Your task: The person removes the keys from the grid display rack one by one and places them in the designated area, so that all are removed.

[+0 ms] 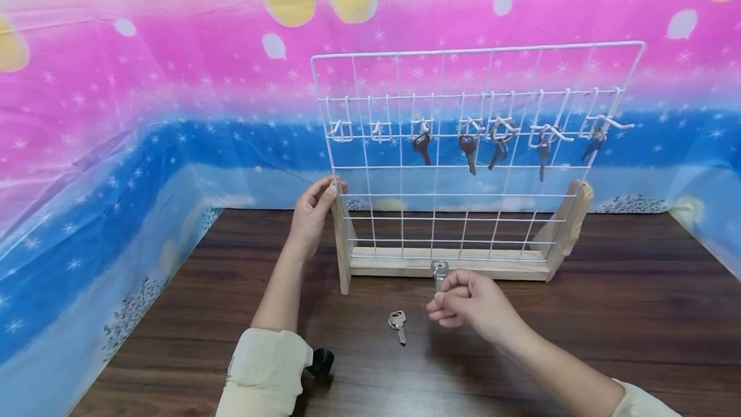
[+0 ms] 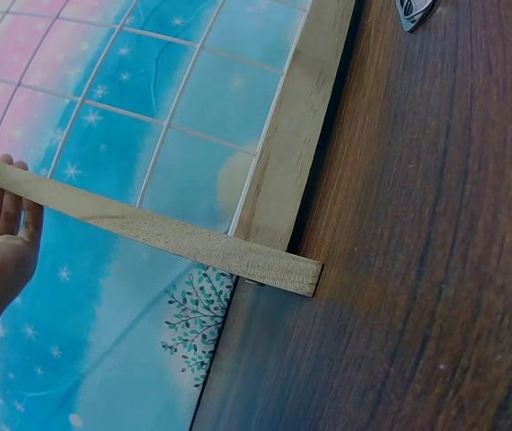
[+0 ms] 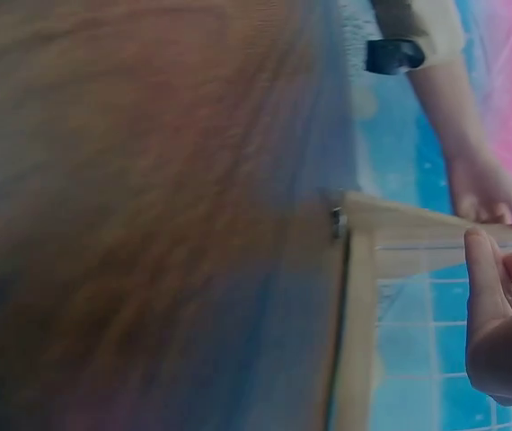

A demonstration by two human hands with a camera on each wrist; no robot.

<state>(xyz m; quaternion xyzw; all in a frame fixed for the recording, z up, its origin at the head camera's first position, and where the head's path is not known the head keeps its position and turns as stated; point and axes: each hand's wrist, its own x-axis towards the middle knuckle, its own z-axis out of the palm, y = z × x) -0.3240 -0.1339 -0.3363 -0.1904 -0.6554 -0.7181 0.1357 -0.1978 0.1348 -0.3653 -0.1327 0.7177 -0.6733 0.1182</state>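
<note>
A white wire grid rack (image 1: 399, 166) stands on a wooden base (image 1: 405, 267) with a wooden upright at each side. My left hand (image 1: 312, 214) grips the top of the left wooden upright (image 1: 343, 243), thumb in front and fingers behind; the left wrist view shows the fingers at the upright (image 2: 148, 224) too. In front of the base, my right hand (image 1: 477, 304) pinches a silver key (image 1: 440, 270) between thumb and fingers. Another key (image 1: 398, 325) with a ring lies on the table, left of the right hand. The right wrist view mostly hides the held key behind the fingers.
Small white hooks (image 1: 340, 130) line the upper grid, the two leftmost bare. Several keys hang from the others, among them a dark key (image 1: 422, 145). A patterned cloth (image 1: 191, 140) hangs behind the dark wooden table (image 1: 185, 314). A black object (image 1: 320, 362) sits at the left cuff.
</note>
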